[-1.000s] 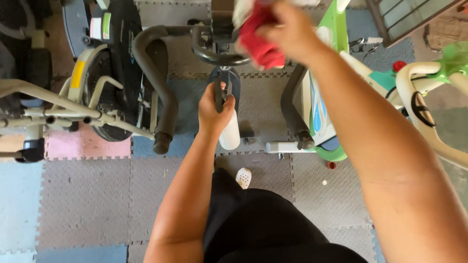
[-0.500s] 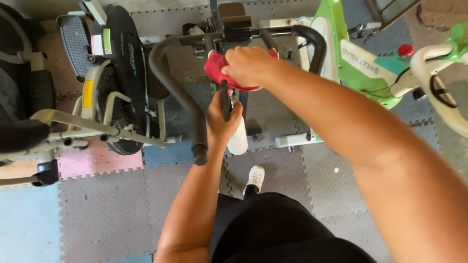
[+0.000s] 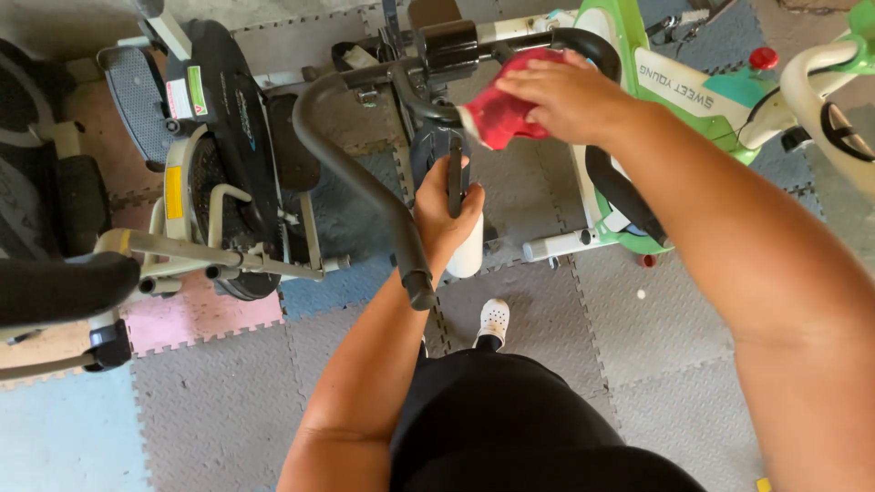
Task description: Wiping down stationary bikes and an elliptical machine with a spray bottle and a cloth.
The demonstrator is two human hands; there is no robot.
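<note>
My left hand (image 3: 444, 210) grips a white spray bottle (image 3: 466, 252) with a dark trigger head, held upright in front of me. My right hand (image 3: 565, 96) presses a red cloth (image 3: 500, 114) against the black handlebar (image 3: 583, 46) of an exercise bike, near its centre clamp (image 3: 447, 41). The left branch of the handlebar (image 3: 351, 169) curves down towards me and ends beside my left wrist. My black trousers and one white shoe (image 3: 493, 321) show below.
A second exercise machine with a black flywheel cover (image 3: 223, 118) and grey frame bars (image 3: 210, 255) stands at left. A green and white bike (image 3: 693, 82) stands at right. Grey, pink and blue foam floor tiles (image 3: 219, 392) cover the ground.
The right hand with the red cloth came down from above the bars, then slid right along the handlebar. The view tilted and the left hand kept hold of the bottle.
</note>
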